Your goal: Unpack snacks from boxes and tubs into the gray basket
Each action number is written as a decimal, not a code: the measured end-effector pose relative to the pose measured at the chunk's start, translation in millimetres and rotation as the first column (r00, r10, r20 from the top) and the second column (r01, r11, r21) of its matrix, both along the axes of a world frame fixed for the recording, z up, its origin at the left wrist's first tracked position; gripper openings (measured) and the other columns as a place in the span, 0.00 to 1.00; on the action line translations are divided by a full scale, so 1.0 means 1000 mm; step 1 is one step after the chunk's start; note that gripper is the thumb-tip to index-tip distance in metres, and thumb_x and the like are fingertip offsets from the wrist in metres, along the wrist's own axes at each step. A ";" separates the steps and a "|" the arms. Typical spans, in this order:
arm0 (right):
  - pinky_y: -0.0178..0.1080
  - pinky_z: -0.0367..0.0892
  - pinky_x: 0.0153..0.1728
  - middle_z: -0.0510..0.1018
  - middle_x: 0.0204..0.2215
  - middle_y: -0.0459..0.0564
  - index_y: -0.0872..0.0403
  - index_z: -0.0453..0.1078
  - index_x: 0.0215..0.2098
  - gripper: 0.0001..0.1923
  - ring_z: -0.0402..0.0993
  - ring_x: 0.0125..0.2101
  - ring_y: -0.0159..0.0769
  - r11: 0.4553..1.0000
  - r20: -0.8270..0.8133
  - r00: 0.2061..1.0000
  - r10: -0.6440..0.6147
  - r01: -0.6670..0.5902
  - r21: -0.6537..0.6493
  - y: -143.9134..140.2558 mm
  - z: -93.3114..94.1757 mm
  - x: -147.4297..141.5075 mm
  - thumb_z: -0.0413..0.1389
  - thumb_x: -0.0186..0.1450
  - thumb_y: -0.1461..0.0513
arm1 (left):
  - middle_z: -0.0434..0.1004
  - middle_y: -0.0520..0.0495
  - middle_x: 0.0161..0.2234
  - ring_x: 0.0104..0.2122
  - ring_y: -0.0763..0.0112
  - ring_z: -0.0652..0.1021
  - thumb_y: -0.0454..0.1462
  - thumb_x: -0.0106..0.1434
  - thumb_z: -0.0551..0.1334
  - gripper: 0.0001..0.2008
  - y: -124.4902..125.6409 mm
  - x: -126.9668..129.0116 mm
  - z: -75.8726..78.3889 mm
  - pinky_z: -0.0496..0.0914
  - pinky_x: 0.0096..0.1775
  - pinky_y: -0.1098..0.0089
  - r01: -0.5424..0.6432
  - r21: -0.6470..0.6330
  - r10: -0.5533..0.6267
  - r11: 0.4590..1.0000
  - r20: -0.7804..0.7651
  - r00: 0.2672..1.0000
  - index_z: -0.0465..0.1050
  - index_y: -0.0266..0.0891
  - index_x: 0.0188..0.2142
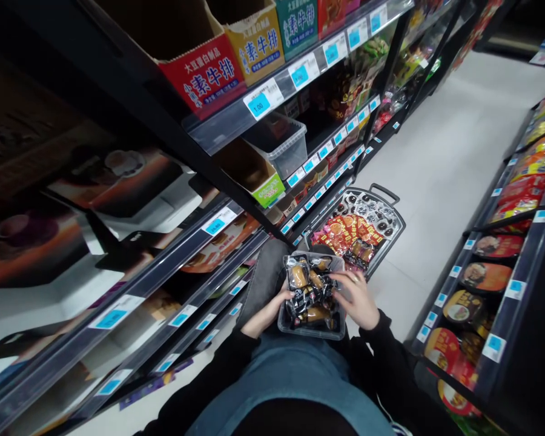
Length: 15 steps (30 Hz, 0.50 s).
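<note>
- A small clear tray [312, 330] rests on the person's lap, over blue denim, low in the middle of the view.
- The tray is filled with dark-wrapped snack packets [309, 290], brown pieces showing through the wrappers.
- The left hand [279, 303] sits at the tray's left edge, fingers curled in against the packets; whether it grips a packet or only the tray's rim cannot be told.
- The right hand [358, 297] lies at the tray's right side, fingers partly bent and resting on the packets near the top, a ring on one finger; a firm grasp cannot be made out.
- Both forearms wear black sleeves [386, 345] that run back toward the camera.
- Just beyond the tray, on the pale floor [440, 157], stands a grey basket [393, 233] with a black handle, touching or nearly touching the shelf base.
- The basket holds red and orange packets [345, 230] and more small dark packets at its far end.
- To the left runs a shelf unit [200, 242] with blue price tags [214, 225] along each edge.
- A clear bin [284, 145] and a green-fronted carton [266, 188] sit on a middle shelf.
- Higher up stand open cartons, a red box [204, 75], a yellow box [257, 48] and a green one beside them, all printed with Chinese characters.
- To the right, across the aisle, another shelf [504, 290] carries round bowls [485, 275] and bright bags above them.
</note>
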State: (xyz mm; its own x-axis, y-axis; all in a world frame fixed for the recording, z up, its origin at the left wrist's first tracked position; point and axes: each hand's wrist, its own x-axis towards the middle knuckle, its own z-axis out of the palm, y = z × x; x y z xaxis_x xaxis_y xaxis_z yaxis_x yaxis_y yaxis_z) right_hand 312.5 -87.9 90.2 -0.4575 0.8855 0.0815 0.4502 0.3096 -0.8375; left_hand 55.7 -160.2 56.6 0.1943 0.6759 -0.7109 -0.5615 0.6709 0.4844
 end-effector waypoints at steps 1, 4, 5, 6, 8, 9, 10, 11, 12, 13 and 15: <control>0.52 0.59 0.52 0.78 0.49 0.51 0.45 0.74 0.50 0.16 0.66 0.49 0.47 0.994 0.107 0.991 0.086 -0.092 0.061 0.002 0.008 -0.008 0.57 0.65 0.64 | 0.79 0.39 0.49 0.52 0.54 0.77 0.36 0.55 0.66 0.34 0.000 0.000 0.002 0.70 0.54 0.60 0.000 -0.002 0.000 1.000 0.001 1.000 0.65 0.32 0.62; 0.49 0.60 0.48 0.80 0.43 0.51 0.43 0.76 0.47 0.17 0.68 0.46 0.46 0.936 0.360 0.887 0.290 -0.342 0.088 0.012 0.020 -0.024 0.61 0.62 0.67 | 0.79 0.39 0.49 0.52 0.54 0.77 0.35 0.56 0.65 0.33 0.000 0.001 0.007 0.70 0.54 0.61 -0.021 -0.003 0.021 1.000 0.003 1.000 0.66 0.32 0.61; 0.47 0.60 0.47 0.80 0.40 0.51 0.44 0.76 0.47 0.17 0.69 0.45 0.45 0.914 0.411 0.848 0.335 -0.399 0.079 0.015 0.022 -0.026 0.62 0.61 0.66 | 0.79 0.39 0.48 0.52 0.55 0.77 0.34 0.56 0.65 0.32 0.000 0.001 0.007 0.70 0.54 0.62 -0.032 -0.004 0.032 0.999 -0.002 0.999 0.66 0.31 0.61; 0.46 0.61 0.46 0.80 0.38 0.50 0.44 0.75 0.48 0.18 0.70 0.44 0.43 0.896 0.443 0.820 0.362 -0.437 0.076 0.017 0.023 -0.027 0.63 0.61 0.66 | 0.79 0.39 0.48 0.52 0.55 0.77 0.34 0.56 0.65 0.32 0.000 0.001 0.008 0.69 0.54 0.62 -0.036 -0.006 0.036 0.999 -0.010 0.999 0.67 0.31 0.61; 0.42 0.63 0.45 0.79 0.37 0.49 0.45 0.75 0.49 0.17 0.72 0.42 0.40 0.878 0.435 0.811 0.392 -0.471 0.088 0.020 0.026 -0.023 0.61 0.63 0.66 | 0.80 0.39 0.47 0.50 0.55 0.78 0.34 0.55 0.65 0.31 0.001 0.000 0.008 0.70 0.54 0.61 -0.033 -0.020 0.033 0.999 -0.027 0.999 0.68 0.31 0.60; 0.41 0.64 0.44 0.79 0.36 0.49 0.45 0.75 0.48 0.15 0.74 0.41 0.38 0.877 0.381 0.832 0.402 -0.470 0.100 0.019 0.028 -0.019 0.58 0.65 0.66 | 0.80 0.39 0.46 0.50 0.54 0.78 0.34 0.55 0.65 0.31 0.001 0.000 0.008 0.70 0.54 0.61 -0.029 -0.029 0.028 0.999 -0.030 0.999 0.68 0.31 0.60; 0.39 0.66 0.43 0.79 0.36 0.49 0.46 0.76 0.46 0.13 0.74 0.39 0.37 0.885 0.291 0.867 0.405 -0.452 0.113 0.018 0.029 -0.014 0.55 0.68 0.65 | 0.80 0.39 0.46 0.49 0.54 0.78 0.35 0.55 0.65 0.31 0.001 0.000 0.007 0.70 0.53 0.61 -0.023 -0.040 0.022 0.999 -0.029 0.999 0.68 0.30 0.59; 0.38 0.67 0.42 0.79 0.36 0.49 0.47 0.77 0.43 0.12 0.75 0.38 0.36 0.904 0.172 0.906 0.386 -0.409 0.122 0.017 0.030 -0.008 0.52 0.69 0.64 | 0.81 0.39 0.45 0.49 0.53 0.78 0.35 0.55 0.65 0.31 0.002 -0.001 0.007 0.71 0.52 0.61 -0.016 -0.050 0.015 0.999 -0.025 1.000 0.69 0.30 0.59; 0.38 0.68 0.42 0.79 0.35 0.49 0.48 0.77 0.40 0.12 0.75 0.38 0.35 0.935 0.039 0.943 0.332 -0.334 0.120 0.015 0.029 -0.003 0.51 0.70 0.63 | 0.81 0.38 0.44 0.49 0.53 0.78 0.36 0.55 0.65 0.31 0.002 -0.001 0.006 0.71 0.51 0.61 -0.009 -0.060 0.007 0.998 -0.019 1.000 0.68 0.29 0.59; 0.39 0.69 0.42 0.79 0.36 0.50 0.49 0.77 0.38 0.12 0.75 0.38 0.36 0.970 -0.092 0.968 0.232 -0.223 0.096 0.015 0.026 0.003 0.51 0.70 0.61 | 0.81 0.38 0.44 0.48 0.53 0.78 0.37 0.55 0.66 0.32 0.002 -0.001 0.006 0.72 0.50 0.60 -0.001 -0.070 0.000 0.998 -0.014 1.000 0.68 0.29 0.59; 0.40 0.70 0.41 0.79 0.35 0.51 0.51 0.75 0.35 0.09 0.75 0.38 0.38 0.995 -0.307 0.947 -0.098 0.094 -0.030 0.018 0.014 0.014 0.55 0.67 0.56 | 0.81 0.37 0.44 0.48 0.52 0.79 0.37 0.54 0.66 0.32 0.003 -0.002 0.005 0.73 0.48 0.60 0.008 -0.082 -0.010 0.997 -0.017 1.000 0.68 0.29 0.59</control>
